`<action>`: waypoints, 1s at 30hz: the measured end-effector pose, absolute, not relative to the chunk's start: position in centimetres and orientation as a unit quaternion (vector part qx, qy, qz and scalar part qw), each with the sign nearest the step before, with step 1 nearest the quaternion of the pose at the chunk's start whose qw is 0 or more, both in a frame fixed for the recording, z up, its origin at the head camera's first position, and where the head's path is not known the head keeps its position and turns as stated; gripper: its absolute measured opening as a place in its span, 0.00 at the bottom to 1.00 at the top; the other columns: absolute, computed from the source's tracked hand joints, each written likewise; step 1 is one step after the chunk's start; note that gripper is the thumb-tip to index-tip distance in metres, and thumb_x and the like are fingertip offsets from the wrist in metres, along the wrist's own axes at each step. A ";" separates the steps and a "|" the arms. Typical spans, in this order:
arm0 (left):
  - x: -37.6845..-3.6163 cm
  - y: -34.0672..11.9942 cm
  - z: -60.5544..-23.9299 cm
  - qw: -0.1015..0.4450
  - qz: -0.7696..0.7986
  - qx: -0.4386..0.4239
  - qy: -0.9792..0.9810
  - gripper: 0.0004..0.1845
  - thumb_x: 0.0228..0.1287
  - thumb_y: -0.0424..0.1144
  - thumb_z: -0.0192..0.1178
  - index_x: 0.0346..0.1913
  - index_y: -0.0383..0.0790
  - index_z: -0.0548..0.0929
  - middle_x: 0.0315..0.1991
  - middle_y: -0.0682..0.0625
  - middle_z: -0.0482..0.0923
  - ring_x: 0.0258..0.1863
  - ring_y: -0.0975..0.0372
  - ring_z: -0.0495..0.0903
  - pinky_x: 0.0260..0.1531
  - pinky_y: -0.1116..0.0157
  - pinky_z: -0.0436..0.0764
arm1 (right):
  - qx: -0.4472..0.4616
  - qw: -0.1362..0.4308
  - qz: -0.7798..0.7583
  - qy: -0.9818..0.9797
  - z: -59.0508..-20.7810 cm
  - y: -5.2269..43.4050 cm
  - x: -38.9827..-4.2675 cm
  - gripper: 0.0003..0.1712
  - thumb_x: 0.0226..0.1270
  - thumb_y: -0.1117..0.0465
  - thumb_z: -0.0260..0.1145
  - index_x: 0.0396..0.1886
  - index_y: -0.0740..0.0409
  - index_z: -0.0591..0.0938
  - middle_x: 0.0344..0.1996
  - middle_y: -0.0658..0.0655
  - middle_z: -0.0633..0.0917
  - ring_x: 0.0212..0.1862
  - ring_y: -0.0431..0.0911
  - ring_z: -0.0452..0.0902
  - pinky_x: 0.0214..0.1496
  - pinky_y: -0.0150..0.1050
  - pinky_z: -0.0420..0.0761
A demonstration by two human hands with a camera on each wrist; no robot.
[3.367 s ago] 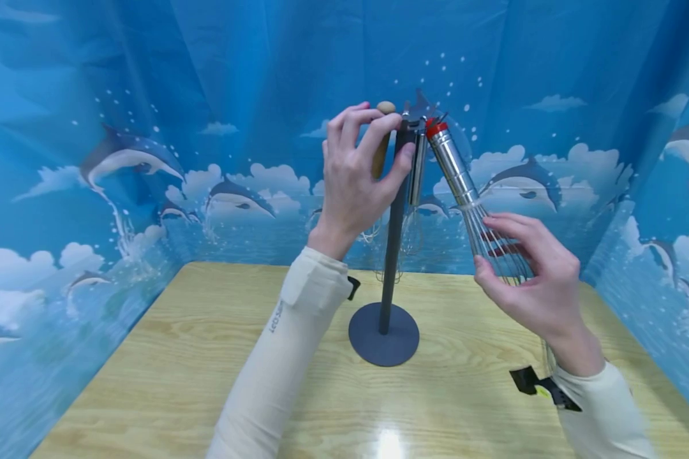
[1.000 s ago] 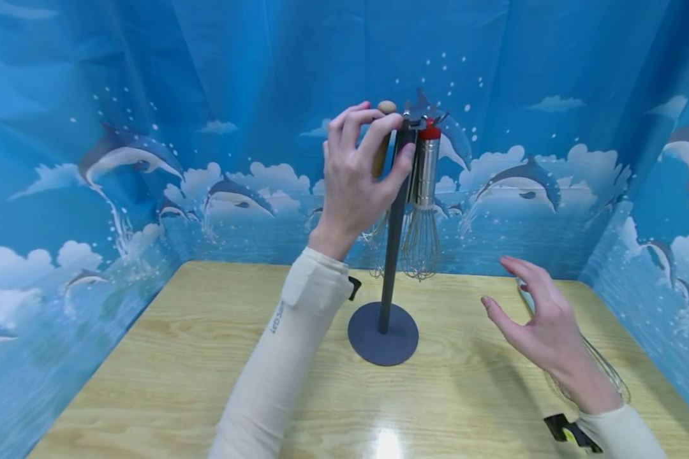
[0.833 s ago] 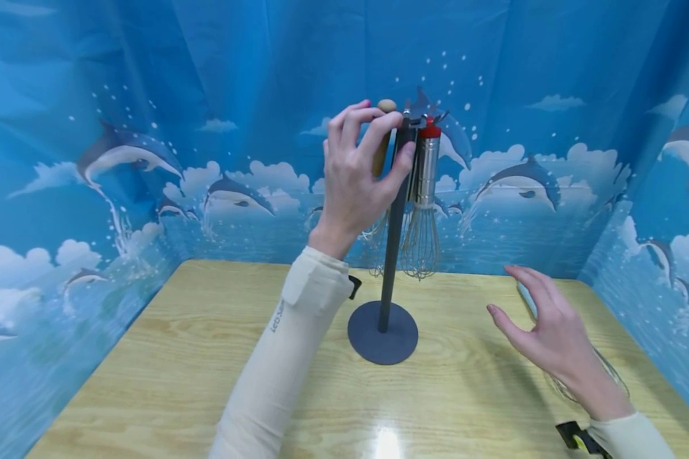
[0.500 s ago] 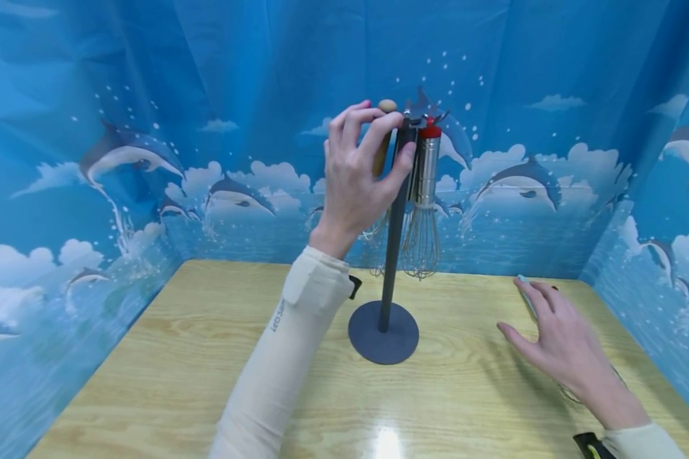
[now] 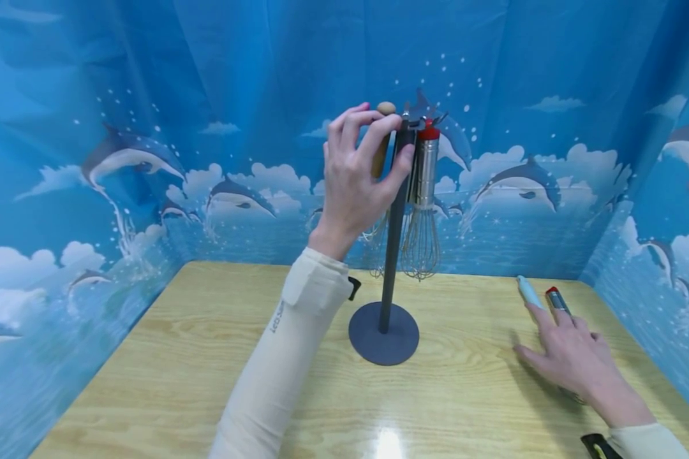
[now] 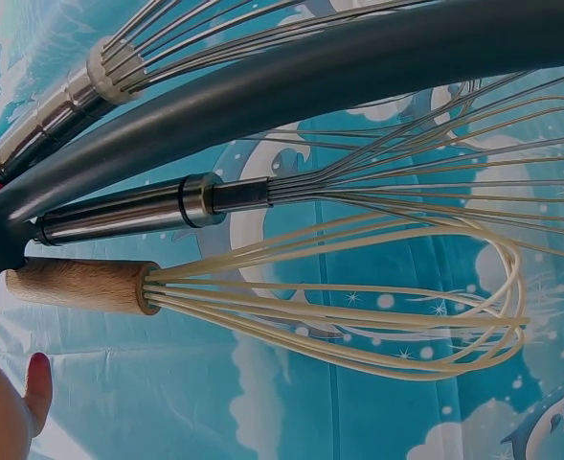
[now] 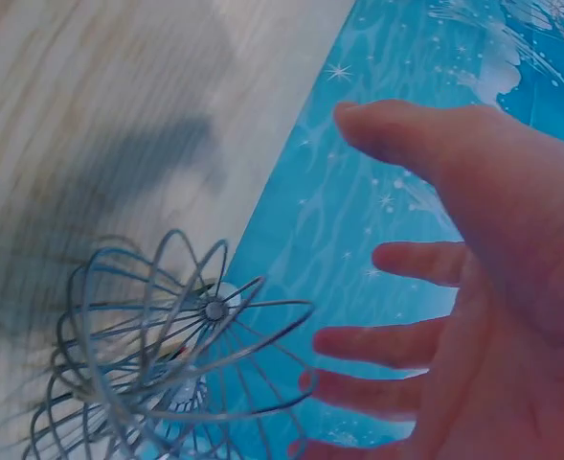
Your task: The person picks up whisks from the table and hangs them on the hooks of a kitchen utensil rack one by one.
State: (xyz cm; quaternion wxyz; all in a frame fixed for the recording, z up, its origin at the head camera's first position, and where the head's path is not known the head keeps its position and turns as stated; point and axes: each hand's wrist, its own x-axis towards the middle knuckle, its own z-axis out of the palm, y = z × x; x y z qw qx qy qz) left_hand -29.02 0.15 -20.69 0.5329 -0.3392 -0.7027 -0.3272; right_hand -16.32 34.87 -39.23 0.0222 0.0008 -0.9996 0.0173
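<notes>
Down from the red-topped whisk (image 5: 427,166), which earlier tilted outward and now hangs straight from the dark stand (image 5: 391,255) at upper centre, the right hand (image 5: 575,352) has come to the lower right of the frame, fingers spread and holding nothing, above a light blue handle (image 5: 529,291) and a second red-ended whisk (image 5: 559,300) on the wooden table (image 5: 195,344). At upper centre the left hand (image 5: 353,162) grips the stand's top, close to the wooden-handled whisk (image 6: 80,285); whether the right fingertips touch either handle I cannot tell.
</notes>
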 end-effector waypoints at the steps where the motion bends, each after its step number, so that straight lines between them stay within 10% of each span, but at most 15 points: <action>1: -29.0 0.2 -20.7 0.533 -0.327 -0.339 -0.703 0.19 0.72 0.48 0.60 0.59 0.41 0.82 0.59 0.40 0.77 0.72 0.48 0.65 0.73 0.55 0.61 | -0.004 0.015 0.013 -1.000 -39.4 35.0 -16.3 0.56 0.64 0.32 0.66 0.80 0.59 0.57 0.62 0.82 0.72 0.58 0.83 0.66 0.45 0.80 0.69; 19: -29.2 0.2 -20.7 0.535 -0.328 -0.341 -0.699 0.19 0.72 0.48 0.61 0.59 0.40 0.82 0.59 0.39 0.76 0.72 0.47 0.64 0.74 0.56 0.61 | 0.040 0.037 -0.012 -0.998 -40.6 33.1 -16.6 0.37 0.62 0.44 0.72 0.65 0.61 0.78 0.49 0.75 0.82 0.46 0.77 0.77 0.49 0.78 0.71; 25: -29.2 0.1 -20.7 0.535 -0.327 -0.342 -0.699 0.19 0.72 0.47 0.61 0.59 0.41 0.82 0.59 0.39 0.76 0.72 0.47 0.65 0.74 0.56 0.60 | 0.062 0.027 0.028 -0.997 -41.3 31.9 -16.8 0.40 0.57 0.53 0.76 0.66 0.65 0.74 0.57 0.81 0.74 0.40 0.75 0.79 0.25 0.60 0.80; 30: -29.1 0.1 -20.7 0.534 -0.327 -0.344 -0.700 0.19 0.72 0.47 0.61 0.59 0.41 0.82 0.59 0.39 0.76 0.72 0.47 0.65 0.74 0.56 0.61 | 0.048 0.024 0.041 -0.998 -41.7 31.8 -17.0 0.43 0.53 0.57 0.77 0.67 0.71 0.72 0.58 0.87 0.69 0.41 0.78 0.76 0.27 0.62 0.80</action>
